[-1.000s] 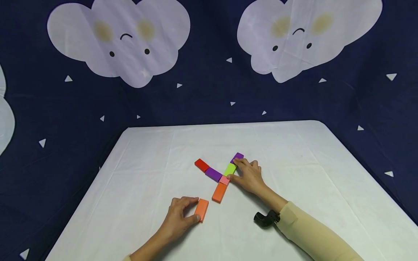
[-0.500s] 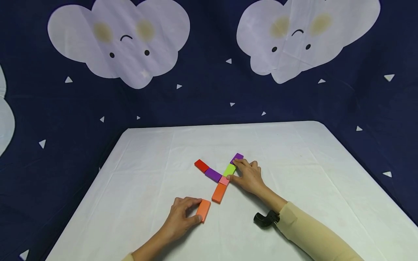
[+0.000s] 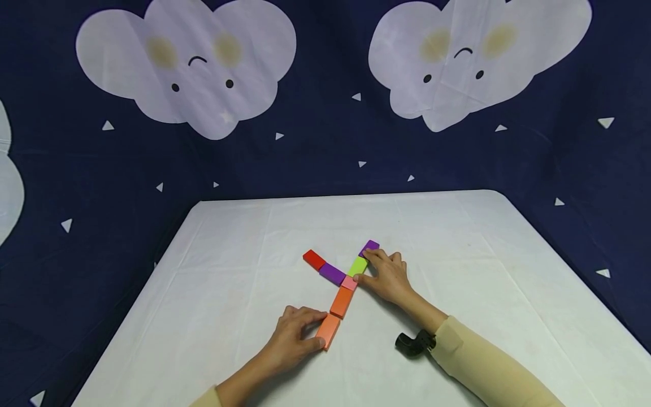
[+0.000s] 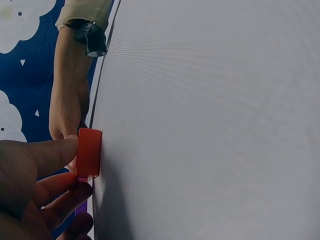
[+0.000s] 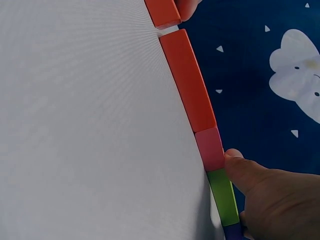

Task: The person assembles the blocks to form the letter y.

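My left hand (image 3: 292, 339) pinches an orange block (image 3: 328, 332) between thumb and fingers, at the near end of a row of flat blocks. Another orange block (image 3: 341, 303) lies just beyond it, with a narrow gap between the two in the right wrist view. Farther along come a pink block (image 3: 349, 282), a lime green block (image 3: 358, 266) and a purple block (image 3: 373, 245). My right hand (image 3: 387, 278) rests along this far part, thumb touching the pink block (image 5: 210, 150) near the green one, a fingertip over the purple block.
From the pink block a second arm runs leftward, made of a purple block (image 3: 333, 274) and a red block (image 3: 313, 260). Everything lies on a white-covered table (image 3: 244, 243). A black device (image 3: 414, 342) sits at the right wrist. Behind hangs a dark blue cloth (image 3: 325, 152) with clouds.
The left hand has moved right with its orange block, bringing it to the near end of the other orange block. The right hand and the other blocks stay in place.
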The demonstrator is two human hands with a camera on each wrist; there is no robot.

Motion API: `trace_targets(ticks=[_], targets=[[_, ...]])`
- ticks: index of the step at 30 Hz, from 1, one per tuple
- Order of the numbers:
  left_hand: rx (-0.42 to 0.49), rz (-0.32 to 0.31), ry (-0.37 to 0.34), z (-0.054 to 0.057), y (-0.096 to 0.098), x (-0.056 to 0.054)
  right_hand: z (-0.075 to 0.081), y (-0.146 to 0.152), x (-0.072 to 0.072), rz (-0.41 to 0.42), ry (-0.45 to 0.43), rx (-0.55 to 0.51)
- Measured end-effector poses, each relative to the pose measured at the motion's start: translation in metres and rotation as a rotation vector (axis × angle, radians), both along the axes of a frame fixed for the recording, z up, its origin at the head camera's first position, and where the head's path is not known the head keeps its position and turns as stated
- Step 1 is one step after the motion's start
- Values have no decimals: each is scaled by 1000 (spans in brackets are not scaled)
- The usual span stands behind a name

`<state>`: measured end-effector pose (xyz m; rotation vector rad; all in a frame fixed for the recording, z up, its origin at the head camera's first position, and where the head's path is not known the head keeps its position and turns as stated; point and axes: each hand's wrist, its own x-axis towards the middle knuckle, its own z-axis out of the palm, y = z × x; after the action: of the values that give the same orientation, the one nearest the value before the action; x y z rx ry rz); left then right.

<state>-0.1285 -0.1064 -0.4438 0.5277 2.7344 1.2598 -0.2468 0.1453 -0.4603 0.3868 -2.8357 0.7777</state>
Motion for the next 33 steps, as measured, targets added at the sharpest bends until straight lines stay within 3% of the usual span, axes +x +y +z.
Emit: trace_targets(ticks=[11,17,27,33], targets=[[-21,-14,16,2,3,-3,1,-1,0,1,-2,8],[-39,-11,-14,3,3,-5,1,-1,0,3,1,7],[-29,-17,18,3,3,-5,2,-2,0,5,1,-1],[-40,-12,15,8,0,-8,2,-2,1,6,-7,-1]])
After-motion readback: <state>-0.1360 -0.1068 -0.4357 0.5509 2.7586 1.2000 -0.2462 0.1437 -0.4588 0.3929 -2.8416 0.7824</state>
